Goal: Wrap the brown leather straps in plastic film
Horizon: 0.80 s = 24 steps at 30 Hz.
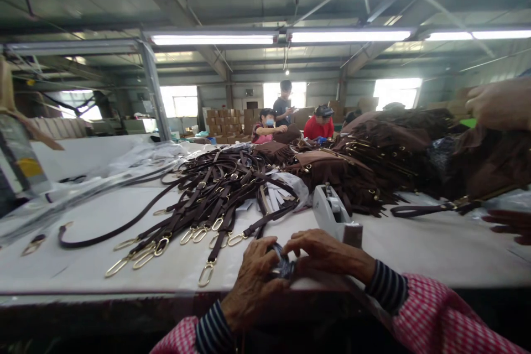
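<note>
At the table's front edge my left hand [258,275] is closed around a small dark bundle [284,266] with a shiny, plastic-like surface; its exact kind is partly hidden by my fingers. My right hand [321,250] comes in from the other side, its fingers bent and pinching at the same bundle. Just beyond my hands lies a heap of dark brown straps [215,193] with gold-coloured oval rings [206,275]. A grey tape dispenser [329,206] stands past my right hand.
Brown fringed bags [332,166] are piled at the back right. Beside them, another person's hand [504,104] hangs over a bag, and a second hand [510,224] is lower. Clear plastic [141,157] covers the table's back left. Several people are across the table.
</note>
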Each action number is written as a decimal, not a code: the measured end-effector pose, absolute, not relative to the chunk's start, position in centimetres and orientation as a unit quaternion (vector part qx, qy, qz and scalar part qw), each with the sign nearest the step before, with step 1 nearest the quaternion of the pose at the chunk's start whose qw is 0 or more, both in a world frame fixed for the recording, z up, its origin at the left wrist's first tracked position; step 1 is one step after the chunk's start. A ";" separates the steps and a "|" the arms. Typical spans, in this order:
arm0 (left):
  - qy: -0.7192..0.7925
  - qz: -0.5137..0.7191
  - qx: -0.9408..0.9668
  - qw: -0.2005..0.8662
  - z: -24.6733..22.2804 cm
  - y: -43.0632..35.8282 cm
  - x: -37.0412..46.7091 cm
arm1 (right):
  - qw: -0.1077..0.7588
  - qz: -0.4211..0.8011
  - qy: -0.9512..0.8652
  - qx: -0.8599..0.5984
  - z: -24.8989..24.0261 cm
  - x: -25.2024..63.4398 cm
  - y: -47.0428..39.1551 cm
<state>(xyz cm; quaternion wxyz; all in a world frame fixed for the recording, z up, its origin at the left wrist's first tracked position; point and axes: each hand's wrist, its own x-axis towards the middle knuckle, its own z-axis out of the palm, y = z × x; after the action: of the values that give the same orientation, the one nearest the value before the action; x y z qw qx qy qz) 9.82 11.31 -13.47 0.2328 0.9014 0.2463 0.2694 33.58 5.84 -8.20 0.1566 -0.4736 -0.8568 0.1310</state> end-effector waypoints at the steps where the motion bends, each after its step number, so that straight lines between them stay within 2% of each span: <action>1: 0.232 0.265 0.905 0.239 -13.5 11.8 9.7 | 0.155 0.136 -0.856 -0.474 -8.1 33.8 6.3; 9: 0.148 0.206 0.929 0.270 -13.3 16.2 8.2 | 0.060 0.134 -0.859 -0.491 -6.8 32.2 8.6; 13: 0.153 0.168 0.956 0.184 -11.9 15.5 8.2 | 0.067 0.056 -0.848 -0.522 -7.7 30.6 7.8; 16: 0.177 0.197 0.954 0.142 -11.5 14.2 9.0 | 0.075 0.040 -0.839 -0.537 -8.7 29.7 7.5; 20: 0.148 0.232 0.947 0.163 -11.3 14.0 9.7 | 0.079 0.044 -0.837 -0.540 -8.9 29.4 7.3; 24: 0.124 0.214 0.952 0.182 -10.9 15.1 9.8 | 0.034 0.043 -0.846 -0.531 -7.7 30.3 6.9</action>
<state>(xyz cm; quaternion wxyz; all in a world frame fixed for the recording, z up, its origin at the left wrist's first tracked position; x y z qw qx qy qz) 9.85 15.09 -10.91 0.1816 0.9517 0.1237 0.2142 30.31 6.90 -7.74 0.0339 -0.5306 -0.8458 0.0433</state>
